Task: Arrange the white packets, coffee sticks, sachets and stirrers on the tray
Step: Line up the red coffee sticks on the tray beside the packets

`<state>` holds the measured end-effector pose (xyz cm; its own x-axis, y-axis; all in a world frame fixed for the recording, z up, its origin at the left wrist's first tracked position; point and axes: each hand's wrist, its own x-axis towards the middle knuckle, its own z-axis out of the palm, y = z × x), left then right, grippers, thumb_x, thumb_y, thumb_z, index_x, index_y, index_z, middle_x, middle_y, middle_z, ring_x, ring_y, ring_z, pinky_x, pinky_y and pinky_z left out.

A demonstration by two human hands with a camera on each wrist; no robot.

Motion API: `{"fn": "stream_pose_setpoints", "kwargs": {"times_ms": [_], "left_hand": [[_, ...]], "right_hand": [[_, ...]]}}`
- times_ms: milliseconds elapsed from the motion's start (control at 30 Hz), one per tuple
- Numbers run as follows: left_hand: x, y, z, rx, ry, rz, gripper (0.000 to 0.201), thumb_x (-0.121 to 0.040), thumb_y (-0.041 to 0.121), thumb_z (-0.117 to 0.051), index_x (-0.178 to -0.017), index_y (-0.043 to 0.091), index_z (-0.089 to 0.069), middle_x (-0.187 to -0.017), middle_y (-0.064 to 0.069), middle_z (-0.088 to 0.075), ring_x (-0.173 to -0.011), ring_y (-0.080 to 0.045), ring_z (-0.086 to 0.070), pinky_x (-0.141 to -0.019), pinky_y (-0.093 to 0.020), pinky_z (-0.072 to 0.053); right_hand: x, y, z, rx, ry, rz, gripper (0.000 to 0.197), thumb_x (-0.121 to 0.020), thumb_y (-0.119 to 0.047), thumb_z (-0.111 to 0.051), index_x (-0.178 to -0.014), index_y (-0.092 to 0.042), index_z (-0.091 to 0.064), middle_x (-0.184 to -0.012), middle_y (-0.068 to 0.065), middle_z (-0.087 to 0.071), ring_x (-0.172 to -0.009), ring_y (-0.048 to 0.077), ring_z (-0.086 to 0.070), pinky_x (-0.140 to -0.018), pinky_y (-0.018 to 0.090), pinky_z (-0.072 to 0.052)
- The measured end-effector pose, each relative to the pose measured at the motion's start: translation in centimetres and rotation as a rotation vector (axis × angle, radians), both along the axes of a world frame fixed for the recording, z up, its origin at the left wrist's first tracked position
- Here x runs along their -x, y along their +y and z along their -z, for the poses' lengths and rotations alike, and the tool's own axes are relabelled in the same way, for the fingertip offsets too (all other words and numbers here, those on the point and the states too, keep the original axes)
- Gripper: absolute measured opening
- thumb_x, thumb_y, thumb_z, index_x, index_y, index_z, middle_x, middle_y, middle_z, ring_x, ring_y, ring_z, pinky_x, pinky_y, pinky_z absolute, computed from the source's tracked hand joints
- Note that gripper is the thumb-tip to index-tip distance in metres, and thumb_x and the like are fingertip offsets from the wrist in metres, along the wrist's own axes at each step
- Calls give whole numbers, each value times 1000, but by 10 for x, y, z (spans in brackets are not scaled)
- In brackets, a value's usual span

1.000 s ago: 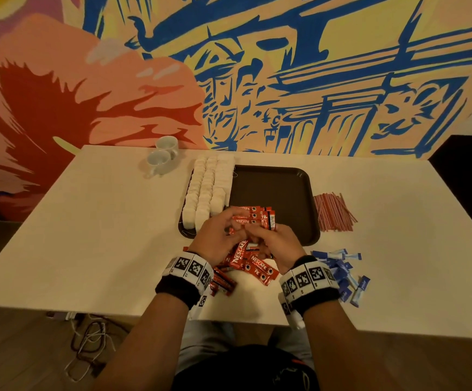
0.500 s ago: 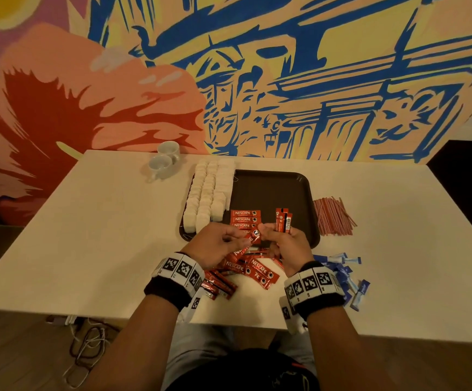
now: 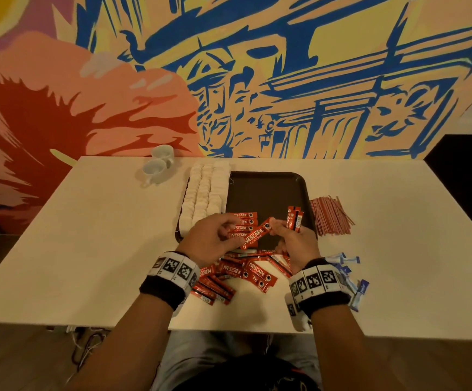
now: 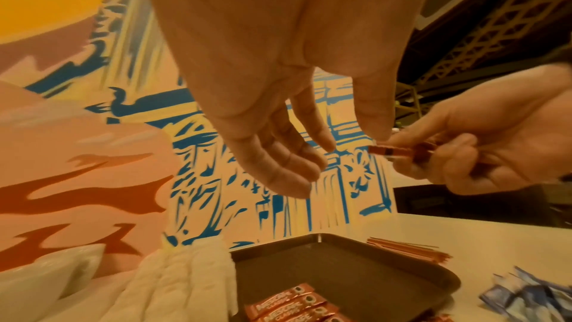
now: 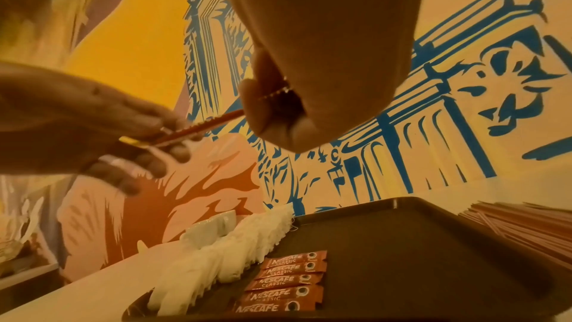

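Hands are meeting above the near edge of the tray (image 3: 265,190): the left hand (image 3: 210,239) and right hand (image 3: 295,242) are each pinching an end of one Nescafe stick (image 3: 256,235), the right grip also clutching a few upright sticks (image 3: 294,217). Four sticks are lying in a row (image 5: 284,283) on the tray beside the white packets (image 3: 203,193). Loose sticks (image 3: 237,273), blue sachets (image 3: 347,273) and stirrers (image 3: 330,217) are lying on the bench (image 3: 88,235).
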<state>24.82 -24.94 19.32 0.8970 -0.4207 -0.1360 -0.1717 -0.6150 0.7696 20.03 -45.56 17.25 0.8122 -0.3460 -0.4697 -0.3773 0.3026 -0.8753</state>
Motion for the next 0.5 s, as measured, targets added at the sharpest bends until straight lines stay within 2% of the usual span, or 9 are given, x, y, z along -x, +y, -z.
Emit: {"fn": "stream_pose_setpoints", "kwargs": {"times_ms": [133, 233, 300, 433, 500], "left_hand": [[-3, -25, -1, -155, -151, 83, 42, -85, 46, -73, -125, 37, -60, -120, 15, -58, -102, -4, -55, -92, -30, -49], [-12, -33, -1, -211, -195, 116, 36, -87, 43, -72, -121, 35, -63, -117, 14, -62, -98, -4, -55, -92, -31, -50], [-21, -36, 0, -220, -192, 133, 33, -88, 40, -72, -120, 33, -65, -114, 13, -63, -94, -4, -55, -90, -29, -50], [-46, -38, 9, -262, -205, 121, 33, -90, 39, -70, -121, 30, -66, -112, 11, -63, -96, -7, -56, -89, -30, -50], [-66, -40, 17, -314, -193, 82, 32, -90, 38, -71, -120, 31, -66, -113, 11, -64, -101, -9, -58, -92, -33, -51]], "right_hand": [[-6, 2, 5, 21, 25, 3, 14, -94, -28, -72, -99, -15, -75, -82, 1, -74, -48, 7, -58, -61, 33, -50], [-12, -1, 10, 11, 34, 11, 14, -94, -29, -73, -99, -16, -75, -93, 9, -76, -49, 9, -55, -62, 34, -50], [-15, -4, 12, -27, 34, 8, 18, -94, -30, -73, -100, -13, -74, -97, 11, -76, -47, 8, -53, -57, 30, -49], [-27, -8, 15, -71, 89, 13, 36, -90, -48, -73, -104, -14, -71, -88, 1, -73, -51, 6, -55, -54, 27, -46], [-35, -12, 20, -108, 130, 35, 42, -90, -54, -70, -108, -16, -69, -86, 2, -66, -52, 9, -51, -53, 29, -43]]}}
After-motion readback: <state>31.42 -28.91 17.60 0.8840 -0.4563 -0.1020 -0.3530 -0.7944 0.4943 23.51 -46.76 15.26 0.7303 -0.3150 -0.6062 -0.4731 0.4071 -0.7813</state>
